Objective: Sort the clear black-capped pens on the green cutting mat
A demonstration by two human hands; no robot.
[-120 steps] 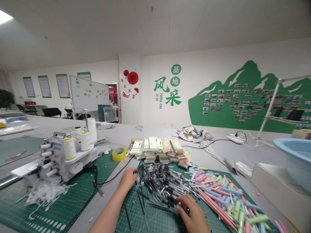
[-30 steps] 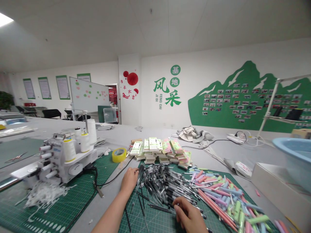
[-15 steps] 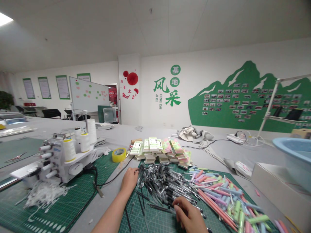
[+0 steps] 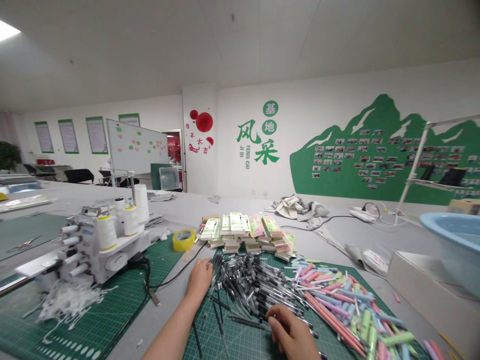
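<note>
A large heap of black and clear pen parts [image 4: 258,285] lies on the green cutting mat [image 4: 202,330] in front of me. My left hand [image 4: 200,277] is at the heap's left edge, with curled fingers closed against several thin dark pens there; its fingertips are partly hidden. My right hand [image 4: 290,330] rests low at the heap's front edge, fingers bent in and thumb close to them. A dark pen [image 4: 249,322] reaches toward its fingertips, but I cannot make out what they hold. A few loose black refills [image 4: 217,317] lie between my hands.
Pastel pen barrels and caps [image 4: 348,305] are piled at the right. Behind the heap stand stacked small boxes [image 4: 240,225] and a yellow tape roll [image 4: 183,240]. A white sewing machine [image 4: 108,245] is at the left. A blue basin [image 4: 450,235] sits on a white box [image 4: 423,285] at the right.
My left hand has shifted very slightly at the heap's left edge. My right hand and the piles look the same.
</note>
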